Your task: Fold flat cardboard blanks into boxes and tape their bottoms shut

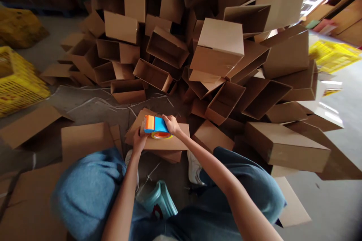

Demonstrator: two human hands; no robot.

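A blue and orange tape dispenser (161, 124) with a yellow-rimmed roll sits over a cardboard box (169, 143) between my feet. My right hand (171, 125) is closed around the blue end of the dispenser. At the box's left side, my left hand (139, 141) is beside the dispenser's orange end. Its fingers are mostly hidden, so whether it grips the box or the dispenser does not show. Behind the box, a cardboard flap sticks out at the far left.
A large heap of open cardboard boxes (166, 47) rises ahead. Yellow plastic crates (25, 83) stand at the left, another yellow crate (335, 56) at the far right. Flat cardboard (36, 196) lies by my left knee. A turquoise plastic stool (162, 197) is beneath me.
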